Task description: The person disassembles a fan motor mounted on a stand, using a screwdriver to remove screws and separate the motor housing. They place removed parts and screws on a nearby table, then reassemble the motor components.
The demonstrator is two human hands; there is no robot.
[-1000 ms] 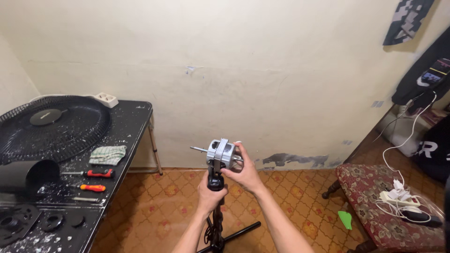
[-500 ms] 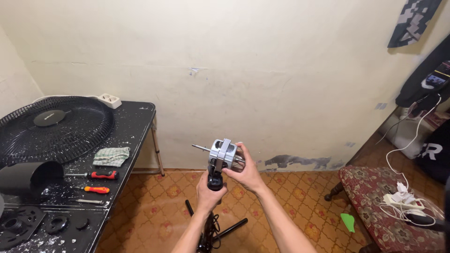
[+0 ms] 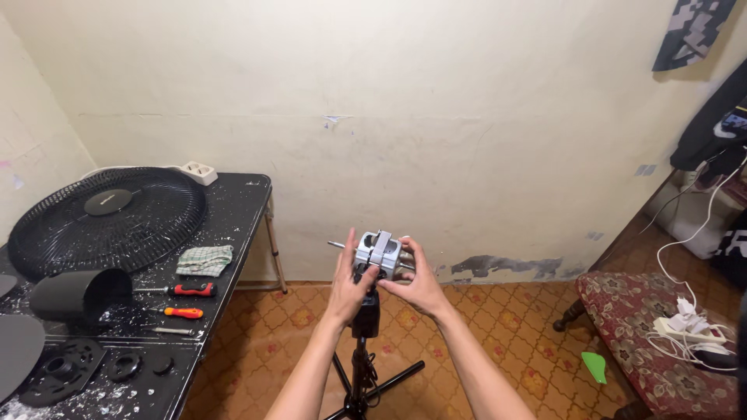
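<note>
Both hands, left hand (image 3: 348, 286) and right hand (image 3: 418, 284), clasp the silver fan motor (image 3: 378, 251) atop a black stand (image 3: 363, 342).

The single head-worn camera looks forward and down from close range onto both hands, facing the wall (image 3: 436, 117).

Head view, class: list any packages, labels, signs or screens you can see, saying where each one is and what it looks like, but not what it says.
Round badge: centre of the black fan grille on the table, dark disc with small pale marking.
Printed garment: hanging at the right edge, black with blue and white print.
No packages, signs or screens show.
Motor: bare silver metal between both hands, no label visible.
</note>
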